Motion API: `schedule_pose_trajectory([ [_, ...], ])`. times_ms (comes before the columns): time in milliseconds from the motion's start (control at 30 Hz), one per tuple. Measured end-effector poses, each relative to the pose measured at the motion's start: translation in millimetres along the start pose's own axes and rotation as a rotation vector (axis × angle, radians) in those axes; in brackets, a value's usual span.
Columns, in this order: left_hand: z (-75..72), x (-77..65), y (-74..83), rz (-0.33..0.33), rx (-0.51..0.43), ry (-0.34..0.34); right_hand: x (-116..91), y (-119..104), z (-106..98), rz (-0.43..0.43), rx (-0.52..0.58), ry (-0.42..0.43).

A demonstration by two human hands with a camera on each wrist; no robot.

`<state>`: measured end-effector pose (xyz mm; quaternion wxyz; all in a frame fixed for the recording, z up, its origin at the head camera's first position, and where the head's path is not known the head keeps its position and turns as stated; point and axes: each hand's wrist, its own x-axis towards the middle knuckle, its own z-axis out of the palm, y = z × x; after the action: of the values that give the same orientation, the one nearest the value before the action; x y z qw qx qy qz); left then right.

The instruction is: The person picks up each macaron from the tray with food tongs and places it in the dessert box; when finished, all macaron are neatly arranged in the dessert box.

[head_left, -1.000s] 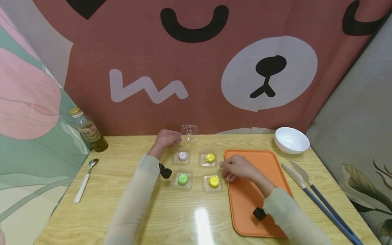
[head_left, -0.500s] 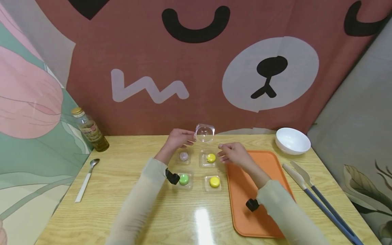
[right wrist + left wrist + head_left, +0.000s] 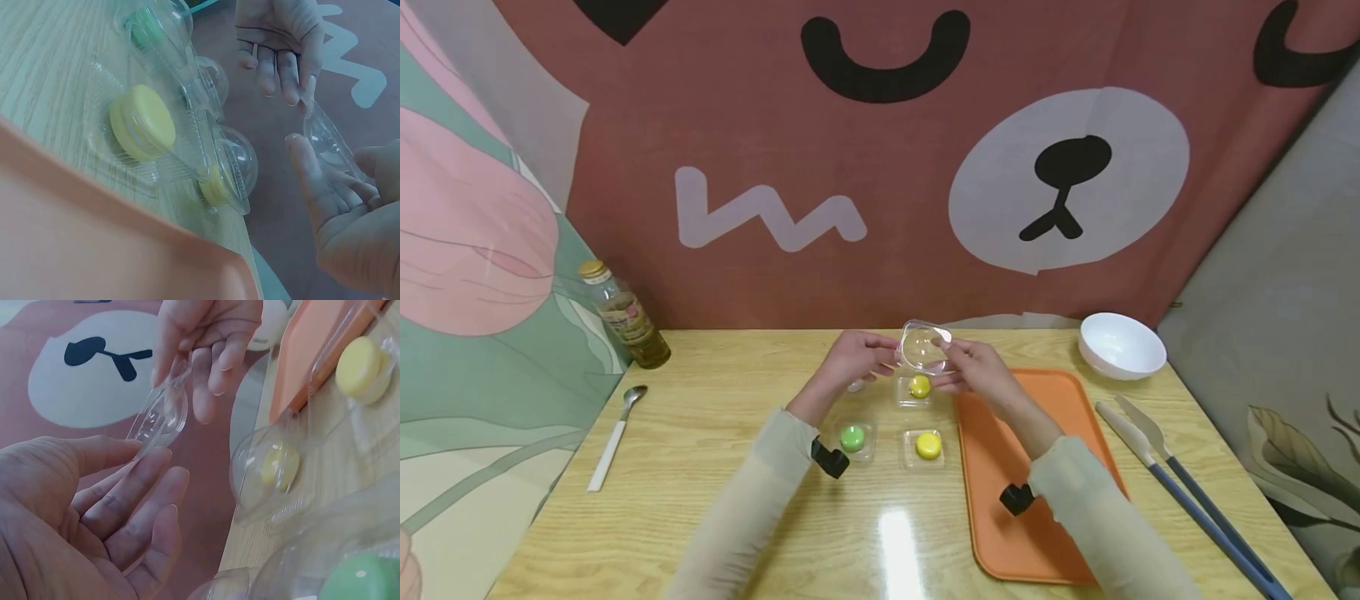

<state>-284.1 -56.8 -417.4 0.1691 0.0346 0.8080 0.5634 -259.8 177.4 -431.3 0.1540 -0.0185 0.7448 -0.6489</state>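
Note:
Over the far part of the table, both hands hold a clear plastic domed case (image 3: 922,347), which shows no macaron inside. My left hand (image 3: 855,360) pinches its left edge between thumb and fingers. My right hand (image 3: 981,371) pinches the opposite edge, thumb on top. Below stand clear cases with macarons: a yellow macaron (image 3: 920,386) under the hands, a green macaron (image 3: 852,438) and another yellow macaron (image 3: 928,445) nearer me. My left hand mostly hides a pale macaron (image 3: 855,385). Both wrist views show the held case edge-on between the hands.
An orange tray (image 3: 1030,533) lies under my right forearm. Right of it are a white bowl (image 3: 1122,346) and long blue-handled tongs (image 3: 1195,500). On the left stand a bottle (image 3: 628,321) and a spoon (image 3: 613,442). A printed cloth (image 3: 760,292) hangs behind the table.
My left hand has carried the domed case rightward from the table's back left-centre. The right hand has moved up from beside the tray's edge and now grips the case too.

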Motion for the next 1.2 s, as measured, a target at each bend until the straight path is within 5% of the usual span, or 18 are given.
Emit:
schedule_pose_trajectory([
  [333, 8.8, -10.4, -3.9, -0.029, 0.021, -0.052, -1.7, 0.5, 0.6, 0.005, 0.054, -0.043],
  [633, 9.2, -15.0, -5.9, -0.03, 0.009, -0.112, -0.1, -2.3, 7.9, -0.001, 0.065, 0.056],
  [900, 10.7, -16.4, -7.0, 0.0, -0.104, -0.285, -4.5, -3.5, 12.6, -0.128, -0.013, 0.121],
  [1200, 9.4, -16.9, -4.5, -0.059, -0.179, -0.313, -9.1, -2.8, 17.2, -0.254, -0.141, 0.151],
])
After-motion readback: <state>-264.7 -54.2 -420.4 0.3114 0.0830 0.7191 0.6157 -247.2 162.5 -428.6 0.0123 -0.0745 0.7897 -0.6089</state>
